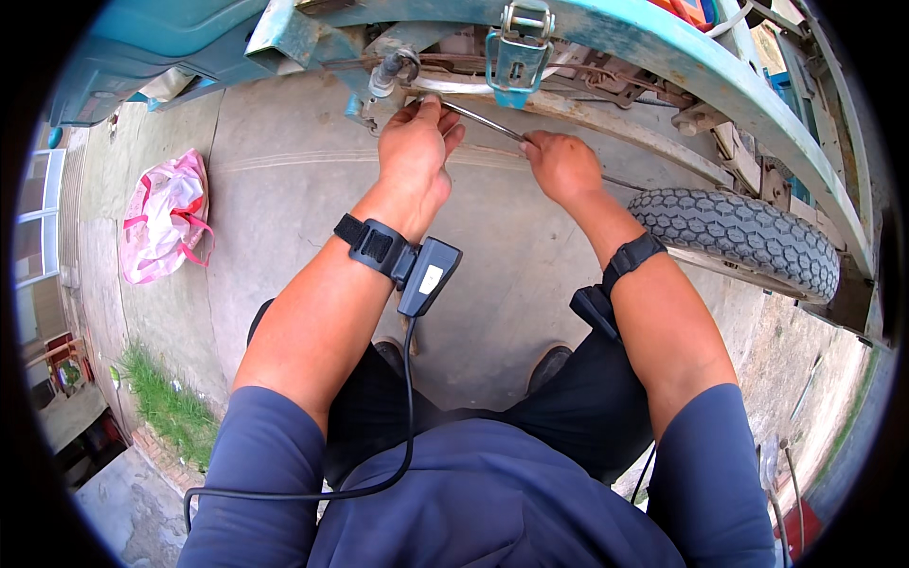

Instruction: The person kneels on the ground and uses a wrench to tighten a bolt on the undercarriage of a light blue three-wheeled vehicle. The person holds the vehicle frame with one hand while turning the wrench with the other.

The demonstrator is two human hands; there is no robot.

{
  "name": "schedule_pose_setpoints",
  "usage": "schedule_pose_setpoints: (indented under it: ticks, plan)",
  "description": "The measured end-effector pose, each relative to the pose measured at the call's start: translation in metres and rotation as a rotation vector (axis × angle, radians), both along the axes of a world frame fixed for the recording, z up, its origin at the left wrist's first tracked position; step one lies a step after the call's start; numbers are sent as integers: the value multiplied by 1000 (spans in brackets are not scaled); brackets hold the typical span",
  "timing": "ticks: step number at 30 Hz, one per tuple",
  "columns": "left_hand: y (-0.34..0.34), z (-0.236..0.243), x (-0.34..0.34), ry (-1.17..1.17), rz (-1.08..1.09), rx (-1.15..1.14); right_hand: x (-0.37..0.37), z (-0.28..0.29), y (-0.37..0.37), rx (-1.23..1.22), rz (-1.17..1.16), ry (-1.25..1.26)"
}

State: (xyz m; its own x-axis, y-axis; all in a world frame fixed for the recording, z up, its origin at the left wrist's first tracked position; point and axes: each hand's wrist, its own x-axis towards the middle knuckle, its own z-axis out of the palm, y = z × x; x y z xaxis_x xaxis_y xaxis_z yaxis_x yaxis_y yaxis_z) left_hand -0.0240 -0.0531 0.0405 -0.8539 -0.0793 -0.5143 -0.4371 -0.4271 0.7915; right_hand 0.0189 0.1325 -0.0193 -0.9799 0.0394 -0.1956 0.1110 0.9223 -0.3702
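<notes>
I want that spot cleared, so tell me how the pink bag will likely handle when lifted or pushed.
The pink bag will probably sag, judging by its crumpled sides. Slumped, it seems unlikely to roll. The thin-looking material may be light; hidden contents could add weight.

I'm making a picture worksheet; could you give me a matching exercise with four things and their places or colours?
1. Metal rod
2. Tyre
3. Bag
4. Grass

A. Pink and white
B. Green
C. Running between the left hand and right hand
D. Dark grey, treaded

Pairs: 1-C, 2-D, 3-A, 4-B
</notes>
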Motion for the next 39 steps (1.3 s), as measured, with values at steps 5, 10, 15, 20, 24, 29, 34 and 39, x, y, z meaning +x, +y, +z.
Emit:
schedule_pose_setpoints:
  ticks: [5, 10, 15, 20, 24, 29, 34, 39]
  plan:
    - [0, 2, -2, -6, -17, -7, -12, -3, 5, -160, 5, -73]
    - [-3, 1, -4, -14, -35, 5, -12, 9, 5, -276, 26, -159]
    - [-2, -4, -8, -1, -36, 24, -14, 2, 8, -167, 107, -102]
    - [1, 2, -6, -29, -23, 10, -17, 1, 9, -145, 148, -101]
    - [3, 4, -5, -52, -37, 6, -15, 6, 11, -97, 155, -102]
    - [3, 3, -6, -48, -9, 52, -10, 28, 15, -1, 169, -58]
    - [-2, 1, -8, -50, -39, 111, 0, 54, 12, 135, 180, -1]
    - [-5, 3, -11, -53, -68, 190, 10, 88, 8, 146, 123, 96]
